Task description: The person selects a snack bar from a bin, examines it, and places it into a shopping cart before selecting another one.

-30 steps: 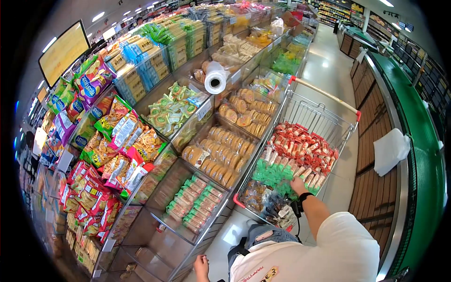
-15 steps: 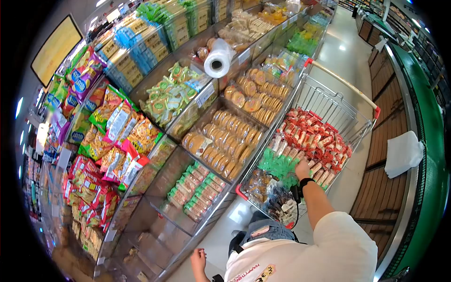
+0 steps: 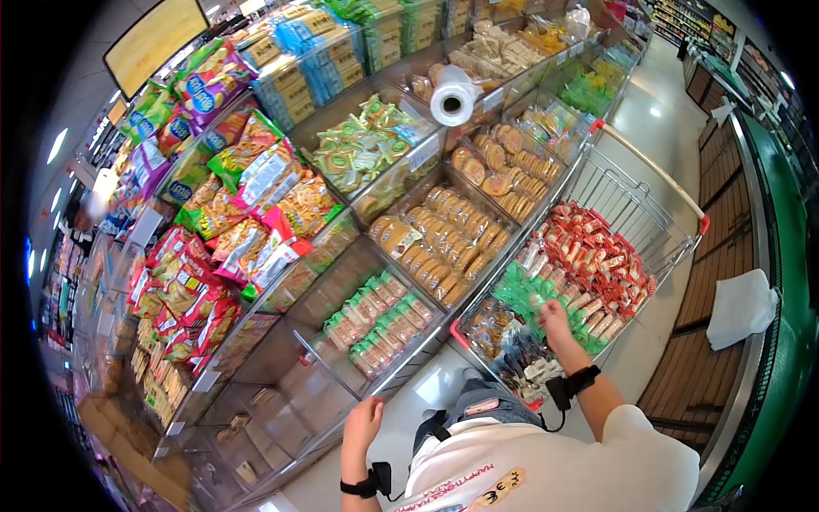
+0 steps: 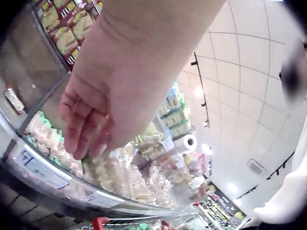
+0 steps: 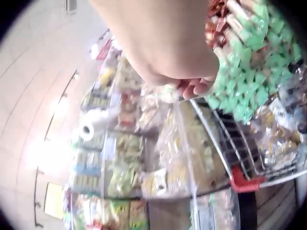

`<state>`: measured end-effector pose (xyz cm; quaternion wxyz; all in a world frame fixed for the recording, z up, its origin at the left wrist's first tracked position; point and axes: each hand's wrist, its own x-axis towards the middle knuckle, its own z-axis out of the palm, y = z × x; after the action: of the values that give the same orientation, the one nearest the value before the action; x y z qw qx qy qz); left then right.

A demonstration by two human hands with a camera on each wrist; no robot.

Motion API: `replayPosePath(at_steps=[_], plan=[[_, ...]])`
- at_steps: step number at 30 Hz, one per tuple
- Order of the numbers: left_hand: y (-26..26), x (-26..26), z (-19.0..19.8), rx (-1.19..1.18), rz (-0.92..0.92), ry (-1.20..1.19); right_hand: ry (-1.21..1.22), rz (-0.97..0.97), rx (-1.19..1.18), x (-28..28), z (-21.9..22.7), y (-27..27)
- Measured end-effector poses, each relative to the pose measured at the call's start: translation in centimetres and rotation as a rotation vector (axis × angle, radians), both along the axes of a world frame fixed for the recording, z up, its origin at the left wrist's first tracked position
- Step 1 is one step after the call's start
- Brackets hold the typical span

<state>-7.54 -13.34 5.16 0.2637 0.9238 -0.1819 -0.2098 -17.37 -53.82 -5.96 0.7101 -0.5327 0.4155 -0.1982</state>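
A: Where is the right hand [image 3: 559, 331]?

B: Over a wire shopping cart [image 3: 652, 170], by a heap of green-ended packets [image 3: 515, 290]. Its fingers are curled; a pale bit shows at their tips, too blurred to tell whether they grip it.

A: And the left hand [image 3: 365, 422]?

B: Near the front edge of a clear-sided display bin [image 3: 345, 283], its fingers loosely bent, side by side, holding nothing. In that bin lie rows of wrapped rolls [image 3: 388, 324] with green ends.

A: What else does the cart carry?

B: Red-wrapped packets [image 3: 593, 252] are piled toward the handle. Clear-bagged brown snacks [image 3: 488, 328] lie on the opposite side of the green-ended heap.
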Motion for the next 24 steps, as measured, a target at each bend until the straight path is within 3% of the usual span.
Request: replayPosePath(at_steps=[1, 5, 6, 7, 8, 13, 17, 20, 24], plan=[[-0.4, 0.5, 0.5, -0.045, -0.040, -0.024, -0.088, 0.088, 0.052, 0.7, 0.8, 2.1], [-3.0, 1.3, 1.4, -0.292, -0.152, 0.021, -0.175, 0.454, -0.109, 4.1, 5.6, 11.5], [-3.5, 1.1, 1.4, -0.365, -0.146, 0.071, -0.279, 0.533, -0.239, 4.5, 6.4, 14.0], [-3.9, 0.8, 1.6, -0.437, -0.139, 0.123, -0.196, 0.640, -0.509, 4.6, 8.7, 16.2], [-4.3, 0.5, 1.8, -0.528, -0.076, 0.191, -0.242, 0.687, -0.524, 4.7, 9.7, 18.6], [-2.3, -0.2, 0.9, -0.836, 0.350, 0.471, -0.490, 0.756, -0.974, 4.7, 12.4, 25.1], [0.5, -1.2, 2.6, -0.916, 0.331, 0.404, -0.512, 0.743, -1.157, 4.2, 14.2, 27.4], [3.9, -1.6, 3.4, -0.997, 0.337, 0.542, -0.488, 0.600, -1.483, 4.1, 17.4, 28.1], [7.9, -2.6, 3.7, -0.986, 0.322, 0.561, -0.492, 0.834, -1.578, 5.5, 19.3, 28.8]])
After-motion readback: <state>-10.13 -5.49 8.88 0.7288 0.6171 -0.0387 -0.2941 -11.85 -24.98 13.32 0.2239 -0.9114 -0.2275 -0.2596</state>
